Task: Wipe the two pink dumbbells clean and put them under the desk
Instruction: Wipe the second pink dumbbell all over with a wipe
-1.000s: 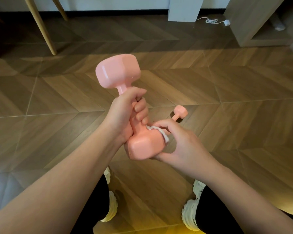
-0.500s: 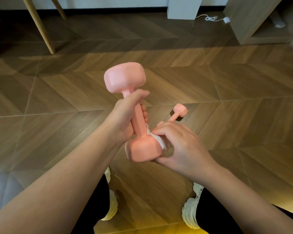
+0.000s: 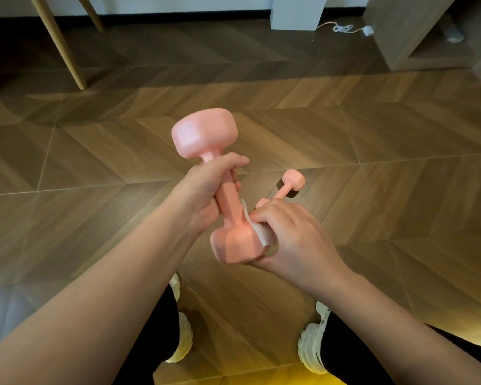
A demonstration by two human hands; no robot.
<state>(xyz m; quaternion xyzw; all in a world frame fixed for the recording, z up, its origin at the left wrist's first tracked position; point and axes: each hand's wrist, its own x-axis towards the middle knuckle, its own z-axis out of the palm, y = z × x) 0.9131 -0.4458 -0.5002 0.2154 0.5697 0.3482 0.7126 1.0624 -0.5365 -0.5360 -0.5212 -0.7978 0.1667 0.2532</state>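
Observation:
My left hand [image 3: 203, 194] grips the handle of a pink dumbbell [image 3: 206, 133], held almost upright above the floor. My right hand [image 3: 292, 234] pinches a white wipe [image 3: 257, 232] and presses it against the right side of the dumbbell's lower head. A second pink dumbbell [image 3: 290, 182] lies on the wooden floor just beyond my right hand; its near end is hidden behind my fingers.
Light wooden furniture legs [image 3: 57, 43] stand at the back left. A white post [image 3: 297, 12] and a white cable [image 3: 345, 28] lie at the back centre. A wooden cabinet with an open bottom [image 3: 395, 31] stands at the back right. My shoes [image 3: 313, 345] are below.
The held dumbbell has shifted to the right and stands more upright. My right hand with the wipe has slid from the top of the lower head onto its right side.

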